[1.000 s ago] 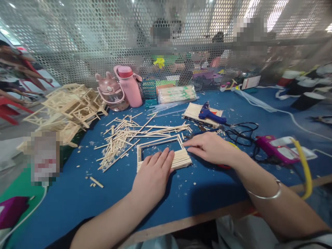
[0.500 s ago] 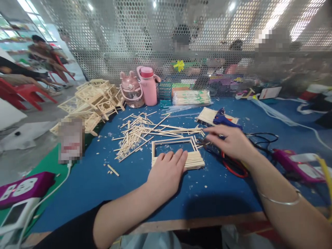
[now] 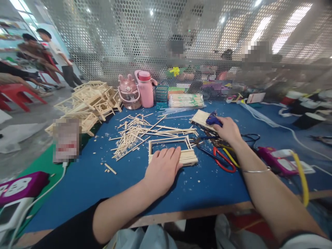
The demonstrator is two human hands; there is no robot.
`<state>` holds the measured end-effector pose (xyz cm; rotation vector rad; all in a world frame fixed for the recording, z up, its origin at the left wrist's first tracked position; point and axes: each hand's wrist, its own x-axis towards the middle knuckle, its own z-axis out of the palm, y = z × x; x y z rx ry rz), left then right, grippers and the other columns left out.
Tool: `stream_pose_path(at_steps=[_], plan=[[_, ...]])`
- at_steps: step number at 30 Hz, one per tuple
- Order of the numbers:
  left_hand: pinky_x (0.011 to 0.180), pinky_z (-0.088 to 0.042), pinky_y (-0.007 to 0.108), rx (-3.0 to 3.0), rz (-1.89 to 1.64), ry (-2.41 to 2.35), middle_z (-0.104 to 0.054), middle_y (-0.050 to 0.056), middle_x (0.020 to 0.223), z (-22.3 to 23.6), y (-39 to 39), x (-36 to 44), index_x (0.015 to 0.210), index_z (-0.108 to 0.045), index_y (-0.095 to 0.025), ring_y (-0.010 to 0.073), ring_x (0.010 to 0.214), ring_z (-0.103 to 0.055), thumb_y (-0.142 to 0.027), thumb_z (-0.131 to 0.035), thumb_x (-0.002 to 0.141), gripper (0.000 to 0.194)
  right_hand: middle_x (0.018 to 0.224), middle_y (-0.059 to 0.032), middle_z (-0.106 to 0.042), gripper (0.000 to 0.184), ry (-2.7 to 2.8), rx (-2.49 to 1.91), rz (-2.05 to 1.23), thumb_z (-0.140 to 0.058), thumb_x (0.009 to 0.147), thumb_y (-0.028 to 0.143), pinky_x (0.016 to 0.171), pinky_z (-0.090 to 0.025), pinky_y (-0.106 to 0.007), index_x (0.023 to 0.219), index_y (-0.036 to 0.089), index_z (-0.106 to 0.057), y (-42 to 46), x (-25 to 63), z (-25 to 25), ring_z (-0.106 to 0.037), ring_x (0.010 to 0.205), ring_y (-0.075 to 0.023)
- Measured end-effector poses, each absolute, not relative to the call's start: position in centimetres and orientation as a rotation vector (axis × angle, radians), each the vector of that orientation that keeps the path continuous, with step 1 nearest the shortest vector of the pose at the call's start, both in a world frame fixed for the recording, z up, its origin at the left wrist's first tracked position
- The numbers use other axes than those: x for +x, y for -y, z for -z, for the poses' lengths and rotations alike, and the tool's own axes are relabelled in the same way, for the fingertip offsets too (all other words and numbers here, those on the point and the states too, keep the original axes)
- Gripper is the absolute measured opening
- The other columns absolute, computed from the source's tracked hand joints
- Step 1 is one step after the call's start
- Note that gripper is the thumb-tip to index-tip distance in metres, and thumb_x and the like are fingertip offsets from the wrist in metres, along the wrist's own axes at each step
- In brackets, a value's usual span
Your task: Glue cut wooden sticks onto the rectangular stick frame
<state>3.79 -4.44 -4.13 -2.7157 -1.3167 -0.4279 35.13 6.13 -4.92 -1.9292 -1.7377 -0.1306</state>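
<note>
My left hand (image 3: pixel 163 168) lies flat, fingers together, on the near edge of a small rectangular frame of wooden sticks (image 3: pixel 171 149) on the blue table. My right hand (image 3: pixel 227 129) reaches out to the blue glue gun (image 3: pixel 213 120) and closes round its handle where it lies on a flat panel of sticks (image 3: pixel 200 117). A silver bangle sits on my right wrist.
Loose wooden sticks (image 3: pixel 140 131) are scattered left of the frame. Red and yellow handled cutters (image 3: pixel 223 158) lie right of it, by a black cable. Two pink bottles (image 3: pixel 137 90), stacked stick frames (image 3: pixel 88 102) and a perforated screen (image 3: pixel 181 41) stand behind. A power strip (image 3: pixel 20 185) is far left.
My right hand left the frame's right side and moved up and back to the blue glue gun. My left hand stayed on the frame.
</note>
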Motion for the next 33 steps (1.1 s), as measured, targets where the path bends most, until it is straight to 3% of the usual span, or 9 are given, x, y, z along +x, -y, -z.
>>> stream_pose_path(at_steps=[5,9,12,16,20,23,27,30,33], plan=[[0.083,-0.044,0.035,-2.805,0.513,1.478,-0.065,0.009,0.103,3.6,3.5,3.9,0.115,-0.056,-0.015,0.0201,0.096,-0.058,-0.022,-0.034,0.094,0.032,0.104,-0.0112,-0.065,0.039,1.376,-1.63,0.056,-0.046,0.082,0.034,0.085,-0.046,-0.039,0.112,0.016,-0.061,-5.8,35.0,4.1,-0.06,0.094,-0.0239],[0.078,-0.047,0.031,-2.865,0.525,1.521,-0.067,0.007,0.093,2.9,2.6,3.7,0.106,-0.062,-0.018,0.019,0.089,-0.062,-0.016,-0.036,0.091,0.03,0.088,-0.0081,-0.067,0.042,1.077,-1.564,-0.27,-0.055,0.075,0.043,0.064,-0.05,-0.032,0.106,0.015,-0.062,-5.9,35.0,3.9,-0.061,0.073,-0.0196],[0.075,-0.048,0.03,-2.89,0.491,1.522,-0.068,0.005,0.089,2.8,2.1,3.6,0.1,-0.064,-0.02,0.0187,0.086,-0.063,-0.014,-0.036,0.088,0.031,0.084,-0.0057,-0.065,0.052,0.966,-1.523,-0.449,-0.066,0.064,0.043,0.05,-0.046,-0.027,0.106,0.014,-0.06,-6.0,35.2,3.8,-0.056,0.06,-0.0149],[0.076,-0.048,0.03,-2.833,0.577,1.517,-0.068,0.005,0.092,2.2,1.7,3.6,0.098,-0.063,-0.02,0.0183,0.085,-0.063,-0.012,-0.035,0.087,0.031,0.08,-0.0035,-0.063,0.042,0.899,-1.404,-0.291,-0.064,0.065,0.042,0.049,-0.045,-0.025,0.096,0.015,-0.06,-5.9,35.6,3.1,-0.052,0.058,-0.0125],[0.081,-0.047,0.03,-2.699,0.978,1.412,-0.066,0.005,0.098,0.2,1.6,2.7,0.103,-0.059,-0.019,0.0181,0.09,-0.061,-0.018,-0.036,0.09,0.027,0.083,-0.0017,-0.063,0.033,0.871,-1.218,-0.324,-0.057,0.071,0.046,0.049,-0.045,-0.026,0.091,0.021,-0.057,-5.0,36.0,1.6,-0.048,0.051,-0.0103],[0.081,-0.046,0.028,-2.565,1.143,1.488,-0.065,0.005,0.099,-1.0,1.5,0.8,0.105,-0.057,-0.019,0.0178,0.089,-0.059,-0.028,-0.038,0.091,0.025,0.086,0.0001,-0.064,0.029,0.987,-1.139,-0.481,-0.058,0.072,0.047,0.049,-0.042,-0.025,0.087,0.022,-0.055,-3.5,36.2,0.2,-0.048,0.049,-0.0087],[0.077,-0.044,0.026,-2.446,1.217,1.844,-0.064,0.004,0.1,-0.4,0.9,-2.3,0.104,-0.057,-0.02,0.0174,0.086,-0.058,-0.037,-0.042,0.089,0.027,0.066,0.001,-0.06,0.03,1.457,-1.312,-0.692,-0.054,0.079,0.049,0.053,-0.04,-0.026,0.083,0.02,-0.058,-1.2,36.1,-1.3,-0.047,0.05,-0.0113],[0.06,-0.042,0.023,-2.42,1.372,2.147,-0.062,0.001,0.082,1.0,0.6,-3.7,0.101,-0.058,-0.02,0.0139,0.067,-0.053,-0.042,-0.044,0.087,0.03,0.054,0.002,-0.052,0.032,1.838,-1.432,-0.828,-0.052,0.082,0.047,0.052,-0.037,-0.026,0.081,0.017,-0.062,0.2,35.5,-2.0,-0.045,0.051,-0.012],[0.048,-0.035,0.02,-2.452,1.699,2.271,-0.049,-0.003,0.064,2.0,0.7,-3.9,0.101,-0.057,-0.019,0.0103,0.054,-0.043,-0.044,-0.046,0.087,0.031,0.06,0.0006,-0.054,0.034,1.974,-1.47,-0.946,-0.052,0.082,0.047,0.051,-0.037,-0.026,0.089,0.016,-0.063,0.8,34.8,-2.2,-0.045,0.053,-0.0116]])
